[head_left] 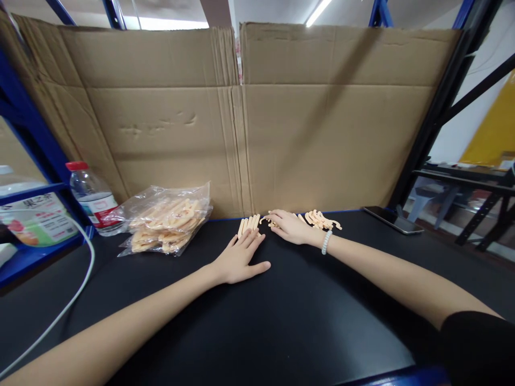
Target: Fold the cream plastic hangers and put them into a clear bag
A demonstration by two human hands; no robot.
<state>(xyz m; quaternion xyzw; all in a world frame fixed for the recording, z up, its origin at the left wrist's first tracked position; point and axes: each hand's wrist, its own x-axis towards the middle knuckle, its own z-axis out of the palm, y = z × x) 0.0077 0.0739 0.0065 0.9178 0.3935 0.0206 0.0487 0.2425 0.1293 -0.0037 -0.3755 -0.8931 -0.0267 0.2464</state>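
My left hand [241,257] lies flat with fingers spread, its fingertips over the near ends of a row of pale peach sticks [250,222]. To the right, my right hand [293,226] reaches over more small peach pieces, with its fingers stretched out and partly covering them. Curved, hook-ended peach pieces [317,219] lie in a row beyond the right wrist, which wears a pale beaded bracelet [326,242]. Clear plastic bags [164,220] filled with similar peach pieces are stacked left of my hands. What lies under the right palm is hidden.
A red-capped bottle [94,201] stands at the left beside a larger labelled jug [36,214] on a blue shelf. A white cable [86,273] runs along the left side. A phone [392,220] lies at the back right. Cardboard [341,134] walls the black table's [306,321] far edge.
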